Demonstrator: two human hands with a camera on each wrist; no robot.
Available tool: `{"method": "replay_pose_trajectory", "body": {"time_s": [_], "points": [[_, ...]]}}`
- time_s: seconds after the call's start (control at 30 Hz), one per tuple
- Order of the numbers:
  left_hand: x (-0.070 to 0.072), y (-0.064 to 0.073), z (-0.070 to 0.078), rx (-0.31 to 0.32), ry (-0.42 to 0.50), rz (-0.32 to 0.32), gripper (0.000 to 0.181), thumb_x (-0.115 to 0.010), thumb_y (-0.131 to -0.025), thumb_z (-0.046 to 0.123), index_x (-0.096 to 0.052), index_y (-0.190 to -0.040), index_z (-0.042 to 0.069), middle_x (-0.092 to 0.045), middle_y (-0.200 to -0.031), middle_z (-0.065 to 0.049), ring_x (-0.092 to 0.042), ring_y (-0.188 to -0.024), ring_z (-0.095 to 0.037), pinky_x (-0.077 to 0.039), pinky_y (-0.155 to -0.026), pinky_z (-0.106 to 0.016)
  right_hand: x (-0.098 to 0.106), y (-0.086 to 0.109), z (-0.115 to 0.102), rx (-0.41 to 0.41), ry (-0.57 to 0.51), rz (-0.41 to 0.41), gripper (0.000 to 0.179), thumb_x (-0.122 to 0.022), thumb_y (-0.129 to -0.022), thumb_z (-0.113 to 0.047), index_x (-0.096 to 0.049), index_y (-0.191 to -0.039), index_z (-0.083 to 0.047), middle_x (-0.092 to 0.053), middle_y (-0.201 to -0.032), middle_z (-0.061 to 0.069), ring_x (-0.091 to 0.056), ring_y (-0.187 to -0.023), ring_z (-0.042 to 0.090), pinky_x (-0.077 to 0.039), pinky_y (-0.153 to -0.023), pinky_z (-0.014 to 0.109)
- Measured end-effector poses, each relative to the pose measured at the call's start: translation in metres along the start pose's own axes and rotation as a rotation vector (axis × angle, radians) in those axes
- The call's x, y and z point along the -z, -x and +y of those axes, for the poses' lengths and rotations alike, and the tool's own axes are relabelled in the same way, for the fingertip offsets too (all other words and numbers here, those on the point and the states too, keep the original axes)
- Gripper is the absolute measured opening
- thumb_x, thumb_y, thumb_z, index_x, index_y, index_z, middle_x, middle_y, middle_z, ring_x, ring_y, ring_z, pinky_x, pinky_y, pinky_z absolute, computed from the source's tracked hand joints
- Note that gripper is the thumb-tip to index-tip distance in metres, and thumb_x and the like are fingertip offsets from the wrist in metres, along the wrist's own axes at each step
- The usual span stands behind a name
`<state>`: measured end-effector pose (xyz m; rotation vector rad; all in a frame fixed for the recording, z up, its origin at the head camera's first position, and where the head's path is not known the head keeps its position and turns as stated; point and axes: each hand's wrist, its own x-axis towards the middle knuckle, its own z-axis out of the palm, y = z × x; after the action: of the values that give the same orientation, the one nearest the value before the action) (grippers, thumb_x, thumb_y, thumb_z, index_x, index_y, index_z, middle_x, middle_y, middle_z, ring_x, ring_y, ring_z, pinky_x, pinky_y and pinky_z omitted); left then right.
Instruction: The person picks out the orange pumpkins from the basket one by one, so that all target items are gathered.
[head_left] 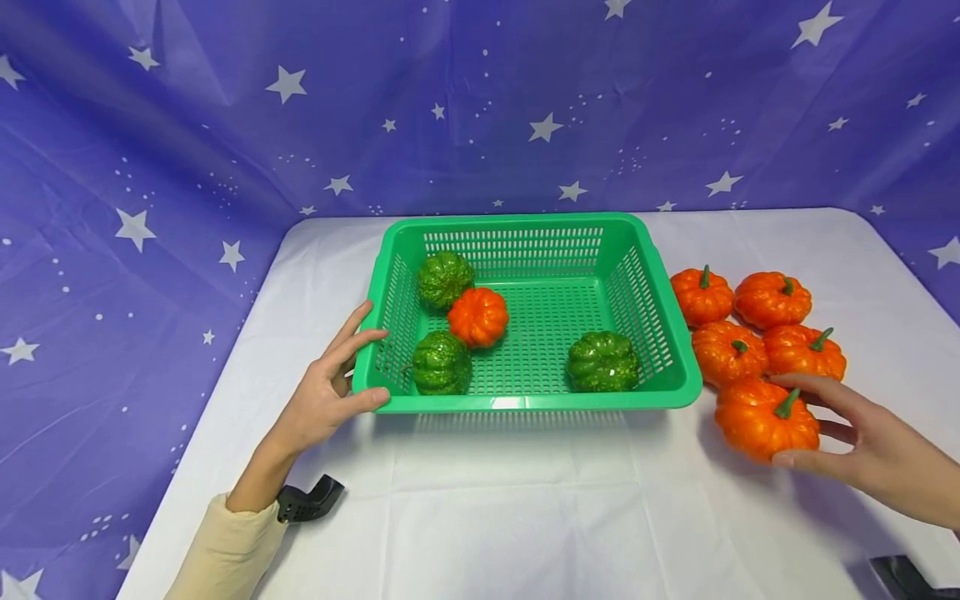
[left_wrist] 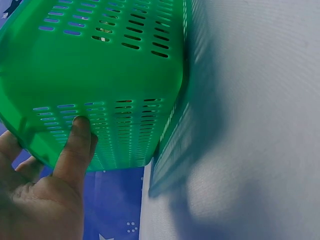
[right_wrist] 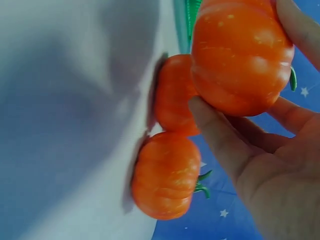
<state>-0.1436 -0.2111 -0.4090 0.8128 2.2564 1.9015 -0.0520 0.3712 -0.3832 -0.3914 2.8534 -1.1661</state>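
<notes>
My left hand [head_left: 322,396] grips the left rim of the green plastic basket [head_left: 525,403], fingers and thumb over the edge. In the left wrist view, a finger [left_wrist: 75,150] lies against the basket's slotted outer wall. Inside the basket are an orange pumpkin [head_left: 478,317] and three green ones: one at the back left [head_left: 445,280], one at the front left [head_left: 441,363], one at the front right [head_left: 603,362]. My right hand [head_left: 877,442] holds another orange pumpkin [head_left: 757,421] between thumb and fingers; it looks raised off the cloth in the right wrist view.
Right of the basket, several orange pumpkins with green stems stand close together, among them a far one [head_left: 774,300] and one by the rim [head_left: 701,297]. A white cloth [head_left: 525,500] covers the table. Behind hangs a purple star-printed curtain [head_left: 480,100].
</notes>
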Motion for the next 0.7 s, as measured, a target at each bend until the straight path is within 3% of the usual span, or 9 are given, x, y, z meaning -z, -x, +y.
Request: {"method": "replay_pose_trajectory", "body": {"time_s": [0.43,0.7], "points": [[0.001,0.001,0.001,0.003,0.007,-0.001,0.062,-0.067,-0.087,-0.007,-0.042,-0.143,-0.006,-0.006,-0.165,0.001,-0.005,-0.149,-0.029,-0.004,-0.11,-0.067,-0.006,0.004,0.022,-0.003,0.022,-0.032,0.078,-0.086,-0.073,-0.003,-0.045,-0.14,0.0,-0.045,-0.132,-0.019,-0.038,-0.117,-0.014,-0.039,-0.081,0.003],[0.0,0.0,0.001,0.011,0.013,0.004,0.062,-0.067,-0.086,-0.007,-0.043,-0.143,-0.005,-0.007,-0.165,0.001,-0.005,-0.149,-0.029,-0.003,-0.11,-0.067,-0.009,0.003,0.025,-0.06,0.072,-0.031,0.08,-0.087,-0.075,-0.013,-0.044,-0.142,-0.002,-0.041,-0.134,-0.022,-0.034,-0.115,-0.017,-0.041,-0.078,0.004]]}}
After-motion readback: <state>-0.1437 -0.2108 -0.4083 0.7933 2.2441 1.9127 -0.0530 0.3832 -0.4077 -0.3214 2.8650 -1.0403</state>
